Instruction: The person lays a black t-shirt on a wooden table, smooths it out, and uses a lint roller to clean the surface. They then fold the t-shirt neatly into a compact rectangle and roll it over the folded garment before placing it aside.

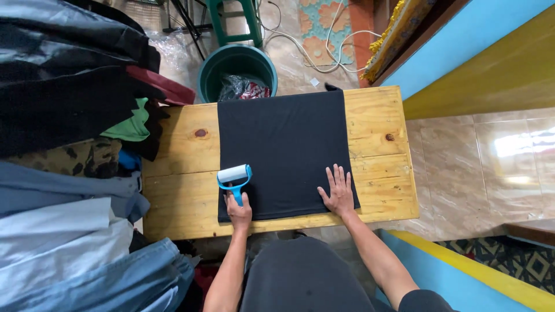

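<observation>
Left hand [239, 211] gripping lint roller [233, 176]

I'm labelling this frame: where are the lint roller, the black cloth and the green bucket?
lint roller [233, 174], head view, on its white roll.
black cloth [283, 144], head view, its flat middle.
green bucket [209, 69], head view, left rim.

both arms are bare from the wrist up past the elbow. the left hand [239, 211] and right hand [337, 193] carry no gloves, rings or watch that can be made out. a dark sleeve [425, 300] edge shows at the upper right arm, at the bottom of the view. the lap [303, 277] is covered in dark grey cloth, plain and unmarked.
</observation>
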